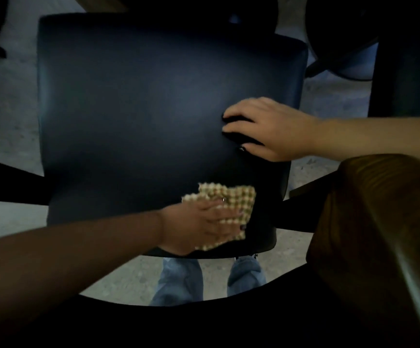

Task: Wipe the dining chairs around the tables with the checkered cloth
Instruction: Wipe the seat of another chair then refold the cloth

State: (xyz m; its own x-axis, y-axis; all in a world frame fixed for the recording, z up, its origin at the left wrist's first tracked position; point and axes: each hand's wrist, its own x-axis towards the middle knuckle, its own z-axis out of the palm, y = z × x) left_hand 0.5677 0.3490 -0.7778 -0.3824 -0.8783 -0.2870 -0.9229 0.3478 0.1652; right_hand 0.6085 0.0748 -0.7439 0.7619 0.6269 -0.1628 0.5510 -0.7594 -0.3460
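The person leans over a dark chair seat (158,116), the landmark here. The left hand (198,226) presses the checkered cloth (231,199) flat against the seat's near right corner, its fingers (225,217) spread and fairly straight on top of the fabric, pressing it down, not bunching it. The right hand (269,126) rests on the seat's right side, beyond the cloth, fingers loosely bent with the tips on the upholstery, holding nothing.

Judging by this, wiping of this seat is under way; whether the rest of its surface has been covered cannot be told, since the dark upholstery shows no streaks or dust. A brown wooden piece (379,222), perhaps a table edge or chair back, lies right of the seat. Other dark chairs (342,46) stand beyond its far right corner, and they probably remain to be done.

No containers are in view.
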